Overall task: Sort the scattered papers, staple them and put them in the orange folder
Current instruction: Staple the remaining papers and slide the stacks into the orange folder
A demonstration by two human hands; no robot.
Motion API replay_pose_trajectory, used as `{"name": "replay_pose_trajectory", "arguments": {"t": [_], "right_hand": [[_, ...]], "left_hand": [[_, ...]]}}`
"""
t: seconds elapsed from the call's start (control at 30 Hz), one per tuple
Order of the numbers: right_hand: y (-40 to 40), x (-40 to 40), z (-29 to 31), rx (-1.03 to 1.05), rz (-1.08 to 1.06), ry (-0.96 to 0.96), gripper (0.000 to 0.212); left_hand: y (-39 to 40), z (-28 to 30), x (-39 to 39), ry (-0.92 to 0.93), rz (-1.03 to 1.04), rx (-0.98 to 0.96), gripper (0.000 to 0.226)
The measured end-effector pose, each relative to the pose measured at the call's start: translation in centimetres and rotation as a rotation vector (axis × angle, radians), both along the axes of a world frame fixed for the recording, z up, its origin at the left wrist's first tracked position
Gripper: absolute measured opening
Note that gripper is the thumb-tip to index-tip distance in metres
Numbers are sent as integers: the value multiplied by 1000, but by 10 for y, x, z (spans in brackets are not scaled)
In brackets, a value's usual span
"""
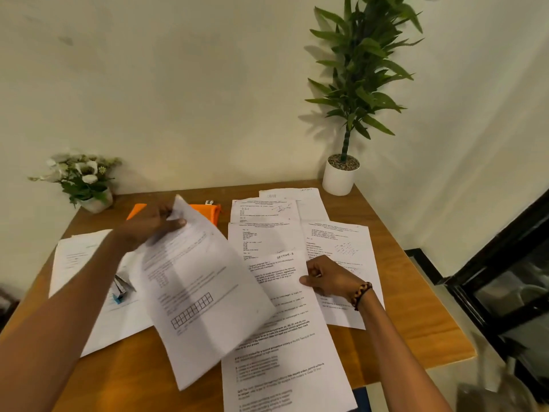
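sorting comes first, i judge: my left hand (154, 226) pinches a lifted sheet (205, 292) at its top edge, my right hand (329, 278) grips the section sheet (285, 328) at 3 o'clock. folder (205, 211) lies at 12, stapler (120, 288) at 9. next i'd stack both sheets squarely.

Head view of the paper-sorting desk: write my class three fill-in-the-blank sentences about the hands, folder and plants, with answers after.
1. The left hand holds a sheet of paper lifted off the ____.
2. The folder lying behind that sheet is coloured ____.
3. The right hand, whose wrist wears a beaded ____, pinches the sheet marked Section B.

Missing words: table; orange; bracelet
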State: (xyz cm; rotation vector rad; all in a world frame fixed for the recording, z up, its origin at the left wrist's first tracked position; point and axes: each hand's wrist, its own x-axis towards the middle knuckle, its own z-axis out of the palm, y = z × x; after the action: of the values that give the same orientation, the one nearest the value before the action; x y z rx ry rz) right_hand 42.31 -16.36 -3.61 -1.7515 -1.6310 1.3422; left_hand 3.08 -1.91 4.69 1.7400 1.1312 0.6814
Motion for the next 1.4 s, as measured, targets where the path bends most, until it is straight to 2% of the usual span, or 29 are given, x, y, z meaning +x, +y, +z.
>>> {"name": "replay_pose_trajectory", "arguments": {"t": [0.07, 0.17, 0.3, 0.47, 0.7, 0.83, 0.97, 1.1, 1.2, 1.4], "right_hand": [[2, -2, 2, 17, -5, -6, 32], [4, -6, 5, 48, -23, -17, 41], [7, -8, 0, 49, -14, -7, 32], [10, -10, -4, 106, 8, -9, 40], [14, -12, -11, 97, -9, 20, 38], [17, -15, -11, 112, 2, 37, 29], [20, -20, -12, 135, -1, 26, 38], [22, -23, -12, 155, 13, 9, 32], [23, -26, -11, 174, 14, 2, 41], [25, -34, -5, 234, 35, -4, 41]], "left_hand": [[-1, -5, 20, 74, -54, -9, 22], [4, -13, 39, 78, -142, -43, 8], [5, -22, 61, 99, -172, -76, 17], [4, -26, 69, 92, -188, -93, 24], [2, -28, 73, 81, -196, -131, 17], [0, -29, 71, 74, -195, -122, 20], [-1, -30, 70, 93, -189, -105, 15], [-1, -31, 70, 99, -194, -107, 15], [-2, -33, 72, 99, -215, -113, 16], [-1, -42, 79, 95, -276, -94, 31]]}}
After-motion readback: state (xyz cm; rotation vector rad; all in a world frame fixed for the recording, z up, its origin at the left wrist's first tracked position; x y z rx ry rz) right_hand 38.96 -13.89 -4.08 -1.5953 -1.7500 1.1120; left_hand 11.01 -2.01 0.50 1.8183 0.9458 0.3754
